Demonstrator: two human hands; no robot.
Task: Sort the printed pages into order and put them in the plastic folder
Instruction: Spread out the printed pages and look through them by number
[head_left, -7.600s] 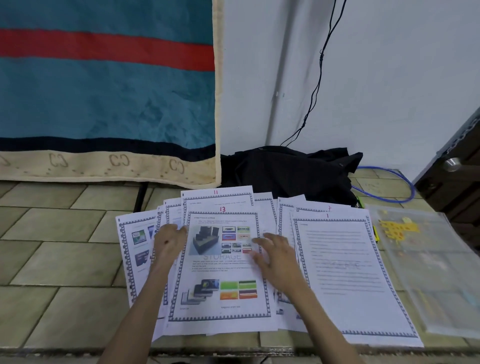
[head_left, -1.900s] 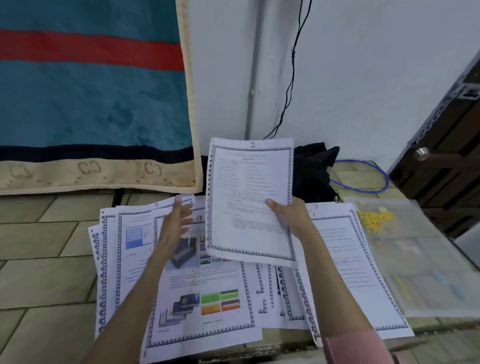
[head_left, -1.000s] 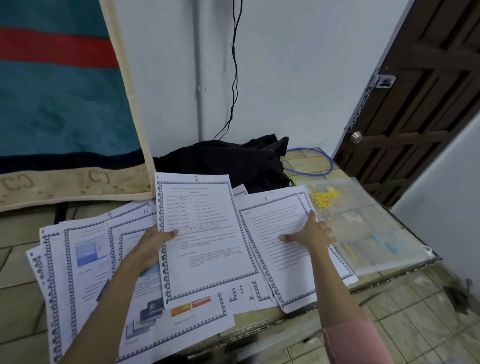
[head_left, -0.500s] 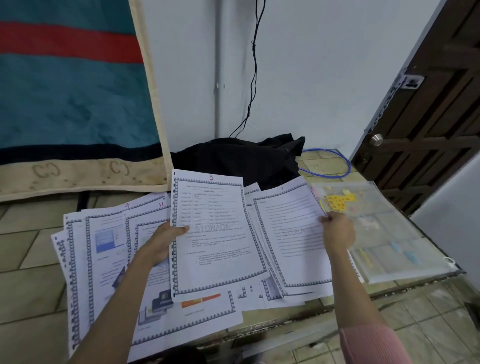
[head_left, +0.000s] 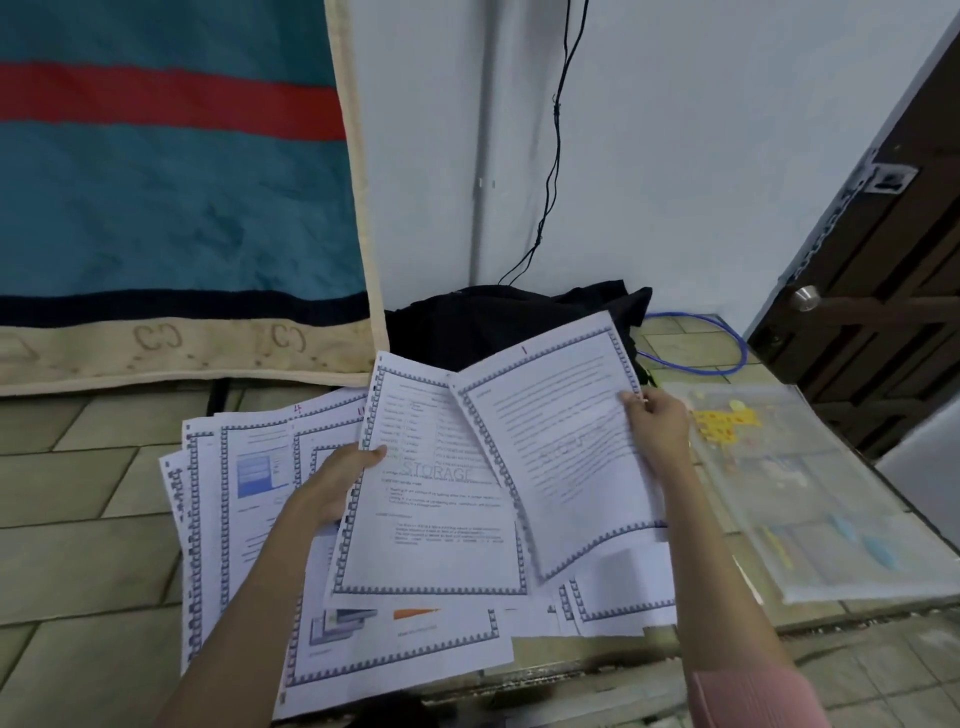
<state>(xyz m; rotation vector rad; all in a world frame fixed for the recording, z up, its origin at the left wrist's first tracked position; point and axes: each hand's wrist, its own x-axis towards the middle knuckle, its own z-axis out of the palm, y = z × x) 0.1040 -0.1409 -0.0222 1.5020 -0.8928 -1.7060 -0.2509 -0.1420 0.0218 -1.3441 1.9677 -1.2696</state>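
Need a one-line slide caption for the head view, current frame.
Left hand holds the STORAGE page, right hand lifts page 1 beside it; plastic folder waits.

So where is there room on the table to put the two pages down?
Bare tiled tabletop lies left of the spread printed pages, below the hanging blue blanket. A smaller bare patch sits by the blue cable loop, behind the clear plastic folder. The middle is crowded with pages, and the folder fills the right side.

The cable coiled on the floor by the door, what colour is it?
Blue; the cable shows best in the head view, looped behind the plastic folder.
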